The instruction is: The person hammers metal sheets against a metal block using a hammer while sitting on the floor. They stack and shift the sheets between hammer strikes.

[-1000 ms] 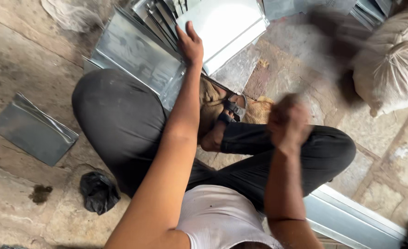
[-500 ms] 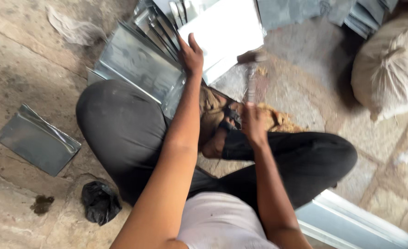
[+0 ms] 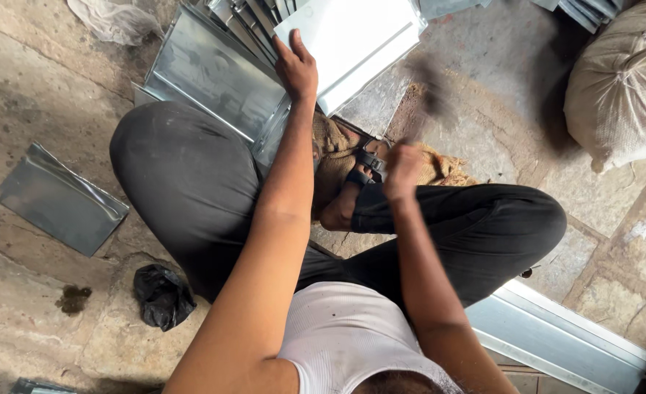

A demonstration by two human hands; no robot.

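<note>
I sit cross-legged on a stone floor. My left hand (image 3: 296,69) lies flat, fingers spread, on the near edge of a bright folded metal sheet (image 3: 359,33). That sheet rests against a stack of grey metal sheets (image 3: 213,73). My right hand (image 3: 402,169) is a fist above my sandalled foot (image 3: 359,179), closed on the handle of a hammer (image 3: 427,86). The hammer's dark head is motion-blurred, raised just right of the bright sheet's corner.
A stuffed sack (image 3: 622,87) lies at the right. A loose bent metal sheet (image 3: 60,197) and a black bag (image 3: 164,295) lie at the left. A long metal channel (image 3: 564,339) runs along the bottom right. Burlap cloth (image 3: 447,169) sits under my foot.
My right hand with the hammer has swung left and forward, from over my right knee to near the bright sheet. My left hand has stayed on the sheet.
</note>
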